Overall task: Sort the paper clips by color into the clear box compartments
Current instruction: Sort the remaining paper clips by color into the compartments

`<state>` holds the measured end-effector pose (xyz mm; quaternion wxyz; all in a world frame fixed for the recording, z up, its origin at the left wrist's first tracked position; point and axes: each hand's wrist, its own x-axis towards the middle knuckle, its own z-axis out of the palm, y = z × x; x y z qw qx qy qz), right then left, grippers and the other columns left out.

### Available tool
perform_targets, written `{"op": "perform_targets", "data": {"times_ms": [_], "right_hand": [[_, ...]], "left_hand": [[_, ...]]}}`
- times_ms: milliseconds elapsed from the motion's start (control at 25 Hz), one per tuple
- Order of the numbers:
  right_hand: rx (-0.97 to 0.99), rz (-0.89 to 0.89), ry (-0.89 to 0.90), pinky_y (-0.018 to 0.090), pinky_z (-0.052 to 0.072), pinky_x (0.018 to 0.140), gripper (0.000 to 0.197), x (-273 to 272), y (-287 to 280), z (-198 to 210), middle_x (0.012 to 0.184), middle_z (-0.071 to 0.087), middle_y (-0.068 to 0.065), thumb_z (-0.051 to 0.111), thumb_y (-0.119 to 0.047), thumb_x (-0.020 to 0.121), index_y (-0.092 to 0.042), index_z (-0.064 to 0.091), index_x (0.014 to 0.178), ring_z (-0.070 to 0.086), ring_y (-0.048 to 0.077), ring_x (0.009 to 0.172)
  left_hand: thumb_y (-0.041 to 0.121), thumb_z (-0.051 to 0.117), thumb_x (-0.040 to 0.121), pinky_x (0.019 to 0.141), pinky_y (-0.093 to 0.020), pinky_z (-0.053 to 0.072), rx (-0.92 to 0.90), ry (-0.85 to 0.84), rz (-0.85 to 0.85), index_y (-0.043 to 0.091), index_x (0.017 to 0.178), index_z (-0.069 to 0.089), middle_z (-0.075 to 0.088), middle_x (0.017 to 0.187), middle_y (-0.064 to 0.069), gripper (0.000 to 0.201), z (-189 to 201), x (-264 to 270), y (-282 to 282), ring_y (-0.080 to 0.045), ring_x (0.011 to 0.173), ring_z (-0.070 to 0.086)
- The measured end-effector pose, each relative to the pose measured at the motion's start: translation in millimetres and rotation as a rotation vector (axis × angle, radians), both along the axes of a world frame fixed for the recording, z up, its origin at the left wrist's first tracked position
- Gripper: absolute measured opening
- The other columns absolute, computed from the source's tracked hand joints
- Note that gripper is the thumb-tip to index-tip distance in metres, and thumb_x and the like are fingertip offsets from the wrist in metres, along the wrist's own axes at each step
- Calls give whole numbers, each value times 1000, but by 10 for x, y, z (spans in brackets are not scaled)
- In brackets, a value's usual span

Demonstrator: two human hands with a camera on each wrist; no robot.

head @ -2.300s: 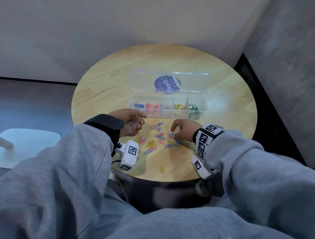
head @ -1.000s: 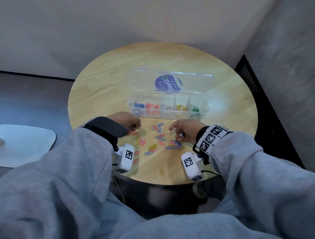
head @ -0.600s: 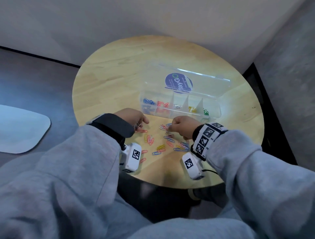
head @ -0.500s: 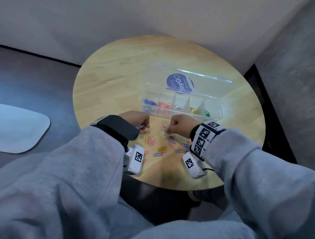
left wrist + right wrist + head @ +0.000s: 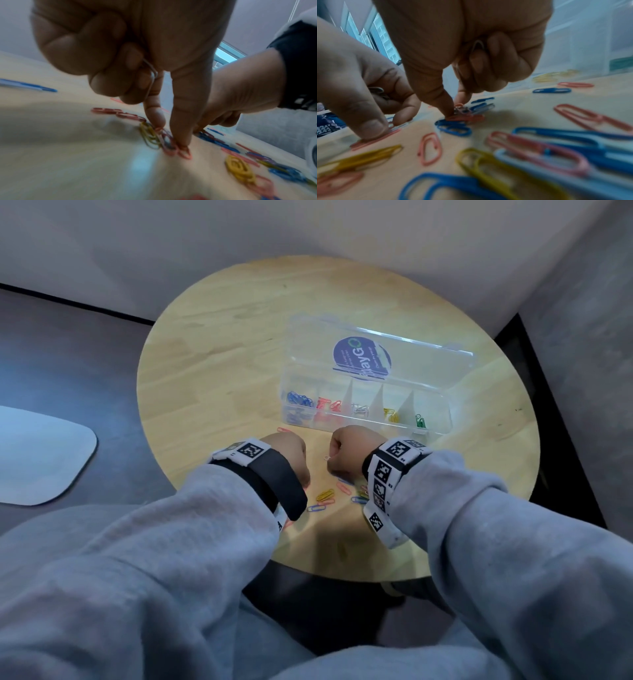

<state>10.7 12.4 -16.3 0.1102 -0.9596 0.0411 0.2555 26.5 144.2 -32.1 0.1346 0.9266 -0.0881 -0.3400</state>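
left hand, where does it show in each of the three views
Head: the left hand is just left of centre, knuckles up, over the loose clips.
Left wrist: it fills the top middle, fingers curled on a silver clip.
Right wrist: at the left edge, fingertips down on the table.
Shared landmark: the right hand, close beside it in all three.

Both arms wear loose grey fleece sleeves (image 5: 144, 570), bunched at the cuffs. Left wrist: a wide black strap (image 5: 274, 481) topped by a white block with 1 black-and-white square marker (image 5: 251, 450). Right wrist: a white band (image 5: 390, 474) carrying several such markers, with a white housing below it.
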Motion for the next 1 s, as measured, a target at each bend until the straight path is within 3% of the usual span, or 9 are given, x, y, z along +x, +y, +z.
{"op": "perform_targets", "data": {"times_ms": [80,280,440,520,600,680,840,920,1000], "right_hand": [[8,-15,16,29,47,70,14,-23,-18,-13,99,69,9,62,-17,77,-11,66,89,56,21,81],[4,-14,60,28,51,69,2,-30,-58,-58,84,68,4,66,-15,73,-16,64,74,58,19,74],[26,-16,97,31,53,73,7,-46,-79,-79,79,65,2,67,-19,75,-16,61,72,58,19,73],[40,-40,98,30,52,69,11,-62,-82,-105,78,65,2,68,-20,72,-18,57,69,58,19,71],[62,-63,92,26,46,61,13,-83,-80,-120,77,63,1,68,-21,71,-19,56,68,57,19,71],[115,-103,98,25,41,60,17,-96,-102,-97,72,58,1,68,-20,73,-18,53,65,53,19,71],[447,-361,169,23,29,48,23,-128,-282,33,66,48,6,61,-9,77,-18,49,59,39,16,52],[699,-544,184,19,18,44,27,-161,-413,33,60,39,4,54,-3,79,-18,45,59,28,11,41],[875,-692,177,15,15,42,28,-200,-516,14,55,33,-2,49,-2,80,-19,42,59,26,9,36]], "left_hand": [[27,75,66,67,-29,49,36,-8,-23,15,82,70,74,88,-4,20,-15,-15,-17,-22,83,69],[25,71,72,66,-28,46,15,12,-10,11,87,72,74,92,-7,20,-47,-31,-59,-24,89,69],[23,73,69,68,-30,52,-51,41,2,8,83,73,75,88,-7,20,-86,-29,-32,-24,84,70],[18,70,72,69,-31,51,-103,53,17,8,78,71,74,87,-8,12,-87,-27,-16,-24,77,66],[14,70,72,78,-36,55,-189,84,54,11,70,67,74,88,-11,5,-70,-6,-2,-26,80,66],[14,72,73,85,-36,54,-276,118,94,14,64,63,73,82,-9,13,-10,19,21,-24,84,67],[21,72,78,53,-23,33,-361,150,177,21,63,60,50,59,4,19,144,53,52,-12,56,43],[19,68,80,49,-23,24,-453,205,267,18,63,56,44,59,-1,21,146,65,55,-15,52,36],[13,61,83,45,-20,21,-570,278,405,14,66,49,38,62,-3,22,149,55,37,-16,52,32]]}}
